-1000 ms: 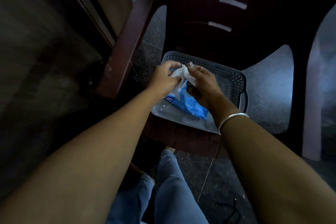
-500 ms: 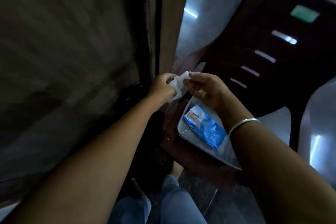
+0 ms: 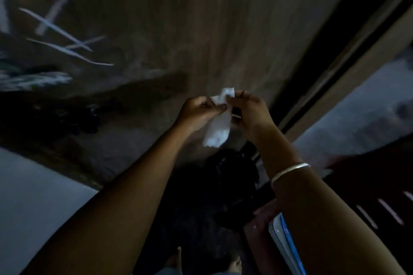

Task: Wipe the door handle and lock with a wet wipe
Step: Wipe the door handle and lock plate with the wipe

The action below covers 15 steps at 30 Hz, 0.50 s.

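A white wet wipe hangs crumpled between both hands in front of a brown wooden door. My left hand pinches its upper left part. My right hand, with a silver bangle on the wrist, pinches its upper right edge. The scene is dark and blurred by motion. I cannot make out a door handle or lock; bright streaks at the upper left are too smeared to identify.
The door frame runs diagonally at the right. A dark red chair stands at the lower right, with the grey tray's edge and blue wipe pack just showing. A dark heap lies on the floor below my hands.
Both hands have lifted the wipe up from the tray and pack on the chair. The view has swung up and left from the chair to the door.
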Each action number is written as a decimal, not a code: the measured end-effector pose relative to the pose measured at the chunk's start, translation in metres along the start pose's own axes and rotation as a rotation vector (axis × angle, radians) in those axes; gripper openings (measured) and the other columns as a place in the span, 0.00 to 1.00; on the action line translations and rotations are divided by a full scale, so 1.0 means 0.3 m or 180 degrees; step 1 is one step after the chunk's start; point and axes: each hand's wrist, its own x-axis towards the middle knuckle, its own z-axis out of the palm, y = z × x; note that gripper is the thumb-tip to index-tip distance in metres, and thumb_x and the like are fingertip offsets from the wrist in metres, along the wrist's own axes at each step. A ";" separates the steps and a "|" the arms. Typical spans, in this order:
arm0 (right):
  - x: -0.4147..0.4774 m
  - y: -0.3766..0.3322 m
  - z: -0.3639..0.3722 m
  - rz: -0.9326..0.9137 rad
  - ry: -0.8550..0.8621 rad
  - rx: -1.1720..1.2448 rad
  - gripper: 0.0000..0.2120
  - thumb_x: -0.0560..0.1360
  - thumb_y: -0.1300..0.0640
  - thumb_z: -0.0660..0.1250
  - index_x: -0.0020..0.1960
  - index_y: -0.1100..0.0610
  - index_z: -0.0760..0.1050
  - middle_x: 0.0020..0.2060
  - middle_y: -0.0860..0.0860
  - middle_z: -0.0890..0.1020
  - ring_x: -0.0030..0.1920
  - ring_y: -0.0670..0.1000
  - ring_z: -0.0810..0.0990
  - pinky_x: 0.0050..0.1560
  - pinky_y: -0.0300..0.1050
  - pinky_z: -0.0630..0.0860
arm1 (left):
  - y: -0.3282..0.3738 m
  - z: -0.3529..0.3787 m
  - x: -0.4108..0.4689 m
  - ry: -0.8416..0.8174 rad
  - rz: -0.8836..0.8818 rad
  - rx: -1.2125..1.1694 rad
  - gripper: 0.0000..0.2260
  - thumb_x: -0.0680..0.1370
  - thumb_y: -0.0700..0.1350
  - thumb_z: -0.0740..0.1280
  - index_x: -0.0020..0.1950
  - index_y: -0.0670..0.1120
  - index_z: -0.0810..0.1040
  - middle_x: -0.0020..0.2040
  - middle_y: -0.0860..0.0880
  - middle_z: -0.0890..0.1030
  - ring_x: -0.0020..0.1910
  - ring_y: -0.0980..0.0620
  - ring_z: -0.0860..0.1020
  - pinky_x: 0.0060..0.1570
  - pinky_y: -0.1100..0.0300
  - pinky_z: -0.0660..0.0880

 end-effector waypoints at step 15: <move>-0.179 -0.094 0.553 -0.0612 -0.1422 -0.0501 0.07 0.73 0.64 0.68 0.51 0.60 0.80 0.48 0.58 0.84 0.52 0.59 0.82 0.56 0.58 0.77 | 0.156 -0.533 -0.311 0.1464 0.0634 0.0020 0.05 0.73 0.40 0.69 0.45 0.50 0.79 0.46 0.46 0.83 0.48 0.49 0.81 0.51 0.55 0.78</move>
